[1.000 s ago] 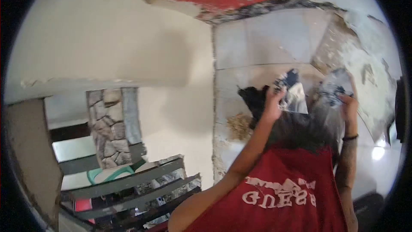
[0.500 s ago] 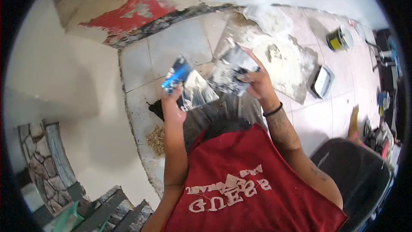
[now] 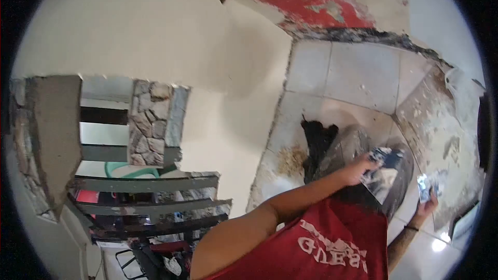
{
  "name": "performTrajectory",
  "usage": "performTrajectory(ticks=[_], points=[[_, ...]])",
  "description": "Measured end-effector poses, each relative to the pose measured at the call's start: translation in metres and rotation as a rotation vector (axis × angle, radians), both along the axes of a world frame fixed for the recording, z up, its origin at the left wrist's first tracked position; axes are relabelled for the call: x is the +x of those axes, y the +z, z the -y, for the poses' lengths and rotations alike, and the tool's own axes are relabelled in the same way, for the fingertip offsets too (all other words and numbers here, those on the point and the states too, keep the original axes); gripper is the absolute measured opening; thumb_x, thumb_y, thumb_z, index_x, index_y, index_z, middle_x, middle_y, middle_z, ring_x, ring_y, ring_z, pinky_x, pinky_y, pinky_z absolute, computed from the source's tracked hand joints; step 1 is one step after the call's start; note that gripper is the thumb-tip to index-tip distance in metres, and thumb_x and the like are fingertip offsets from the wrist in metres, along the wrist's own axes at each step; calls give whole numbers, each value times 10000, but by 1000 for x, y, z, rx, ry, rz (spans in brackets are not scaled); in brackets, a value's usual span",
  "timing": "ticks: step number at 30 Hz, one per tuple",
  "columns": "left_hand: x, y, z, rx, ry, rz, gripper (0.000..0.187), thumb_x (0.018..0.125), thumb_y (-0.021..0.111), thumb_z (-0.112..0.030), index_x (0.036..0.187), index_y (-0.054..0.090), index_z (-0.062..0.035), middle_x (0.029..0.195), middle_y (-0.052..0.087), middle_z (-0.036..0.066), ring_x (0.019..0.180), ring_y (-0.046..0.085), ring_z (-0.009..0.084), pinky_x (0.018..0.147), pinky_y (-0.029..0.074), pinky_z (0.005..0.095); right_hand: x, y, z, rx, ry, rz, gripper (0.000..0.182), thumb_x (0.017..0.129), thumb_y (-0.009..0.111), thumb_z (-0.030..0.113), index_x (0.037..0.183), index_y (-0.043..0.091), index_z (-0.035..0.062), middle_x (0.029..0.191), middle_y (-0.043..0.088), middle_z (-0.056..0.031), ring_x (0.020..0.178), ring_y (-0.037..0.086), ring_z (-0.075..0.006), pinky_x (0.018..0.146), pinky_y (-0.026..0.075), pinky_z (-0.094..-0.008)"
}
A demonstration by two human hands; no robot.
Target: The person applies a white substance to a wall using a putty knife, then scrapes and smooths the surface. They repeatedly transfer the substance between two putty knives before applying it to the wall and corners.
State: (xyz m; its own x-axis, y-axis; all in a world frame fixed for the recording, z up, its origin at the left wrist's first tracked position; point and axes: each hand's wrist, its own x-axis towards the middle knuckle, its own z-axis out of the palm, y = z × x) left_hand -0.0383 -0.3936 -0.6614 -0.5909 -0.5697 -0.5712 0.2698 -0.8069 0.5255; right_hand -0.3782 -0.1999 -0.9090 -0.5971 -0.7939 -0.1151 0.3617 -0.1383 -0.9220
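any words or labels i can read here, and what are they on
Red shirt: white print seen upside down, seemingly "GUESS"; the smaller line beside it is too blurred to read.
Foil packet in the left hand: blue and silver print, too blurred to read.
Small packet in the right hand: print too small and blurred to read.
Nothing else legible.

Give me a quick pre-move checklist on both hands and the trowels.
1. Left hand grips a trowel: ok.
2. Right hand grips second trowel: ok, though small in view.
3. Blades apart, not touching: ok.
4. Blades free of mortar: cannot tell, blurred.
5. Tiled floor beneath hands free of debris: not ok, a dark clump and a crumbly pile lie there.
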Motion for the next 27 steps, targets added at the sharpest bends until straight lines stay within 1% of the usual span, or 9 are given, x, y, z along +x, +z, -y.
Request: performTrajectory(ticks=[2,5,9,12,15,22,24,25,27], points=[[-44,-11,15,-37,-112,138,269,839,606,-103,1085,555,-8,944,618,35,875,564,123,800,461,277,-27,-17,10,-66,25,396,341,822,554,69,1120,523,-95,1169,546,-199,1056,538,-264,948,415,-377],[-62,-8,26,-135,-155,107,221,831,613,-82,1039,568,-24,957,612,13,898,538,96,835,424,267,-25,31,35,-139,168,946,255,851,558,94,1063,536,-47,1122,560,-200,1036,541,-294,947,423,-413],[-68,-16,36,-249,-122,52,225,845,592,-81,1064,556,-42,952,606,2,893,553,97,822,454,285,-37,1,54,-55,168,632,404,872,494,167,1143,482,-132,1148,553,-189,1056,533,-249,927,443,-396],[-57,-11,26,-98,-18,82,216,862,575,-94,1072,549,-53,938,606,12,871,573,109,786,487,301,-44,-56,44,-99,117,-369,380,879,479,143,1146,485,-127,1156,548,-202,1061,529,-240,926,441,-386],[-40,1,9,0,48,76,207,878,555,-106,1079,548,-57,935,615,23,830,589,119,740,507,309,-35,2,68,-166,184,928,367,900,461,154,1135,491,-127,1130,560,-195,1056,527,-234,936,422,-381],[-13,0,-23,64,71,182,231,869,551,-114,1097,549,-75,974,623,40,847,614,151,750,516,326,-5,-3,70,-2,41,54,302,830,505,68,1080,529,-99,1121,559,-174,1036,527,-240,939,425,-389],[-6,21,-27,23,117,99,256,857,551,-103,1108,539,-49,995,623,62,876,620,172,761,519,339,-28,-54,63,-104,94,223,274,804,518,44,1045,542,-84,1104,563,-173,1020,533,-244,926,436,-388],[2,20,-26,19,116,50,266,858,546,-97,1117,533,-40,1005,622,68,886,621,177,769,518,341,-24,-38,65,-23,23,267,265,782,536,55,1011,547,-78,1075,568,-172,1010,535,-251,914,443,-384],[12,19,-22,-16,149,17,304,862,536,-89,1158,509,-23,1042,613,84,927,614,190,806,508,347,-22,-10,69,-154,116,159,463,768,587,149,1180,468,-26,1142,540,-174,1039,528,-285,951,401,-443]])
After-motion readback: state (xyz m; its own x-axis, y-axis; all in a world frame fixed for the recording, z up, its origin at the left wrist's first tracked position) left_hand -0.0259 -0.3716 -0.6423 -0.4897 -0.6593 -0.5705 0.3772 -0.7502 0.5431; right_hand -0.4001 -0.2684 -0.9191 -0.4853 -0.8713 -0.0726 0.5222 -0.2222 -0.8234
